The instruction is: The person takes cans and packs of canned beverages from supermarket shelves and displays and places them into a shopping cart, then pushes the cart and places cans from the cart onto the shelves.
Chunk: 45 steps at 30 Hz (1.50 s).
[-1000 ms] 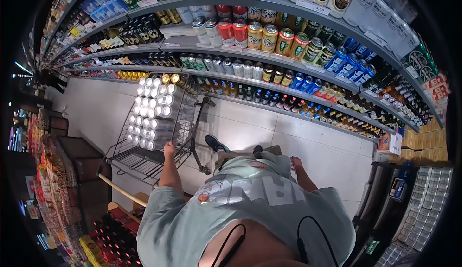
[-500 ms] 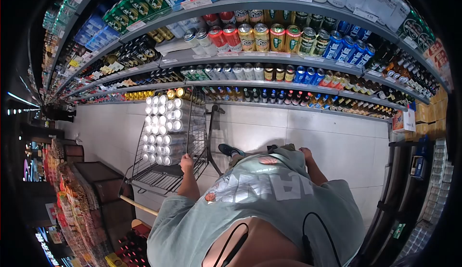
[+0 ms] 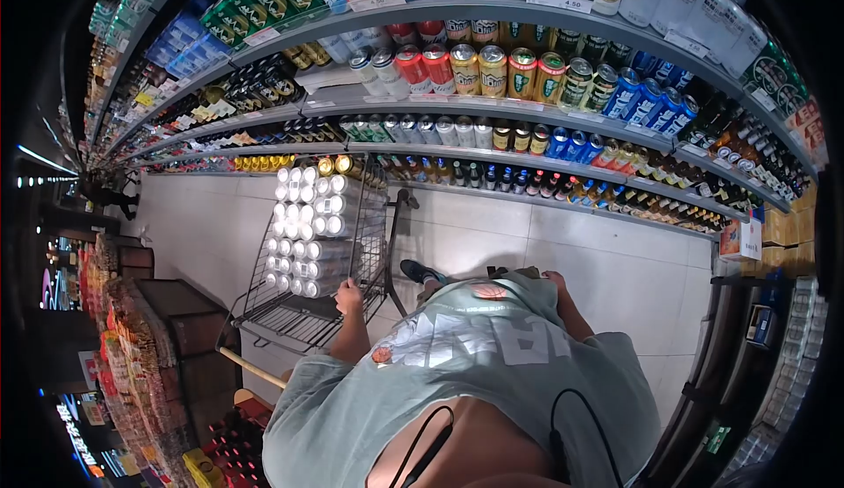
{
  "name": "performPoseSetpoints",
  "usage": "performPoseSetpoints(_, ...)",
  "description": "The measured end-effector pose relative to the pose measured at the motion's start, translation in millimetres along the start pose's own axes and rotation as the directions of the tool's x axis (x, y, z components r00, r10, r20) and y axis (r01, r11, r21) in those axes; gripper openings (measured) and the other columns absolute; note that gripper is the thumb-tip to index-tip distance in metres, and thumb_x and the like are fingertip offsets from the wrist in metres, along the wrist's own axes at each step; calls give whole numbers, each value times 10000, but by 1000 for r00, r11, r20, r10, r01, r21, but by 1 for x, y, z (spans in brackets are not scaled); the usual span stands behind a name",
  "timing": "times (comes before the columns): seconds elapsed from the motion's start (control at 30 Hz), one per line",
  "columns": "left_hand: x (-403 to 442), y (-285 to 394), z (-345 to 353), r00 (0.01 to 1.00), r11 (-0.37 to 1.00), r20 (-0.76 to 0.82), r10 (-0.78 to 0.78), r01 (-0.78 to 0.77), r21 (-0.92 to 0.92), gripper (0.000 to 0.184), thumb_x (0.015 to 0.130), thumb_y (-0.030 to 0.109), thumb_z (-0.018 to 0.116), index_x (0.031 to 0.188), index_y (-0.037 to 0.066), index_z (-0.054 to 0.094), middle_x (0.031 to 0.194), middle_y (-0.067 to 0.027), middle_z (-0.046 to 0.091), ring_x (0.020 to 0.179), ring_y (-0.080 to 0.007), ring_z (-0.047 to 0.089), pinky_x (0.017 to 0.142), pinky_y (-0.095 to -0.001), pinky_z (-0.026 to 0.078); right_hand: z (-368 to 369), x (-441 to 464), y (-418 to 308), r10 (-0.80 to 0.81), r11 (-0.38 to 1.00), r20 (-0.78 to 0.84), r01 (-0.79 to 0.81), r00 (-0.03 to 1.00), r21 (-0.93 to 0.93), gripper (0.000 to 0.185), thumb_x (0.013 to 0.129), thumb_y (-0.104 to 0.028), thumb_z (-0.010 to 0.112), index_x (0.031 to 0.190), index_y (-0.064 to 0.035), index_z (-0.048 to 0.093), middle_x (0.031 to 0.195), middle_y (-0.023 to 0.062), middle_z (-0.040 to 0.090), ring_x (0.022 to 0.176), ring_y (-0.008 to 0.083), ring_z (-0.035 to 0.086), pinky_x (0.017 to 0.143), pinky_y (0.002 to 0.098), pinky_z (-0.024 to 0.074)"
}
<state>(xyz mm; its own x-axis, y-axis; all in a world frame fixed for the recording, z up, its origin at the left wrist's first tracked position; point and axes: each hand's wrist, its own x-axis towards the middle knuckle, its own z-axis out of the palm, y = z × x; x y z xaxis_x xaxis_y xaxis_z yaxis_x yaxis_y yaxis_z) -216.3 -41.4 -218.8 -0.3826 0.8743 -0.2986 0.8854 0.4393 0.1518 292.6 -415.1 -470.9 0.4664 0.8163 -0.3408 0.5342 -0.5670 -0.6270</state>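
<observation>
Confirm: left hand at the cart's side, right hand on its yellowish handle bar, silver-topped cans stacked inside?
Wrong on the right hand: the head view shows it by the shirt, away from the handle bar. The left hand is at the side of the cart, and the silver-topped cans are stacked inside.

Long shelves (image 3: 527,107) of cans and bottles curve past the pale tiled floor (image 3: 607,242) — price tags on their edges — with a white-sided carton (image 3: 749,239) near the right end and brown bins (image 3: 180,299) at left.
</observation>
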Motion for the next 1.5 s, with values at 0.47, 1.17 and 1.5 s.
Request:
performPoseSetpoints(0.47,2,-1,17,997,998,61,-47,49,-42,477,1007,513,342,1168,239,698,1170,-56,707,1230,-294,571,1018,-466,404,7,-17,39,-83,985,-109,98,991,142,204,762,-255,640,768,-55,602,763,189,649,764,405,637,697,486,520)
performPoseSetpoints(1.17,-12,-5,23,997,1000,79,-16,18,-24,472,985,596,429,1162,256,706,1205,-54,693,1222,-296,578,979,-499,444,26,-3,53,150,923,40,-154,988,353,364,754,-369,686,971,-82,741,1033,199,712,987,368,671,877,435,545)
performPoseSetpoints(1.5,-17,14,11,998,997,-22,-64,65,34,468,1017,550,396,1200,225,677,1213,-94,686,1190,-308,595,964,-509,448,-4,7,10,-1,986,186,31,983,-161,398,819,-380,659,1103,-112,732,1123,160,706,968,292,709,875,386,563)
